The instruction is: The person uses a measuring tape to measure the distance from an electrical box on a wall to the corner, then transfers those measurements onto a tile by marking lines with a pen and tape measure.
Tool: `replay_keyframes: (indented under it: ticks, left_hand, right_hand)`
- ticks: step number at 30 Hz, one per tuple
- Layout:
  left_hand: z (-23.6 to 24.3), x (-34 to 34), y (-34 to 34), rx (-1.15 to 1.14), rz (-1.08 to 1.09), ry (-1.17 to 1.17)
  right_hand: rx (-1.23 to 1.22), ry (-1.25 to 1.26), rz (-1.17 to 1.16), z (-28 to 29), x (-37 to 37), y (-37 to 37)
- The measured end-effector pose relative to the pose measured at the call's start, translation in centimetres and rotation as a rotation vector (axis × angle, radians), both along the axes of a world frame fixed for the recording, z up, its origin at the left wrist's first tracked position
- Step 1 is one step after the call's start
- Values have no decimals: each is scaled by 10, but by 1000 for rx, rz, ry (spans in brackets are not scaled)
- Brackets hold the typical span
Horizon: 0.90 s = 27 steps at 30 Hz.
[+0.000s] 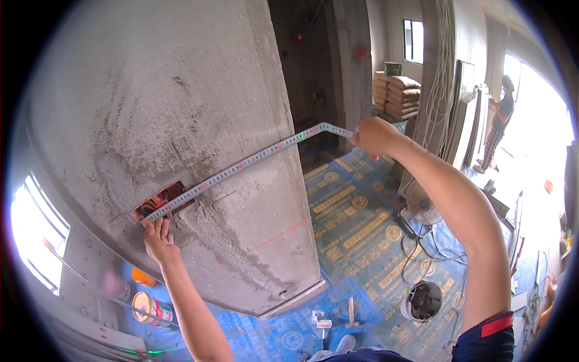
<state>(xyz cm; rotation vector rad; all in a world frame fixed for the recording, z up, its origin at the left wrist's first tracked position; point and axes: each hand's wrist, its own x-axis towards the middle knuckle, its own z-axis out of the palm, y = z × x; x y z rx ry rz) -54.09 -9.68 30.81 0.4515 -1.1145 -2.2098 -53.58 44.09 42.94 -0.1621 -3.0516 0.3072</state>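
Note:
A steel tape measure (241,165) stretches at a slant across the rough grey wall (235,72), rising to the right. My left hand (160,240) has its fingertips on the tape's lower end, beside a recessed red box (161,200) set in the wall. Past the wall's vertical edge the blade bends and runs into my right hand (375,137), which is closed round it. The tape's case is not visible. Below the box a rough mortar-filled strip (232,250) slopes down to the right, and a red laser line crosses the wall's lower part.
Blue printed sheeting (353,223) covers the floor. A mallet (324,326), a hammer (351,314) and a bucket of dark mix (423,301) stand or lie near my feet. A fan (421,208) with loose cable is at right. Another person (499,120) stands by the bright opening.

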Motion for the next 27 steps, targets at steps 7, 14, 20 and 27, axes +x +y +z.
replay_keyframes:
  ticks: [7, 14, 20, 27]
  left_hand:
    - [1, 0, 0, 3, 4, 4]
    - [-6, -12, 2, 35, -31, 8]
    - [-29, -7, -43, -75, -156, 147]
    - [-10, -12, 1, 17, -37, 91]
  right_hand:
    - [-24, 49, 1, -5, 7, 1]
    - [73, 151, -29, -12, 7, 4]
    - [348, 177, 162, -25, -14, -11]
    - [102, 186, -48, -34, 0, 3]
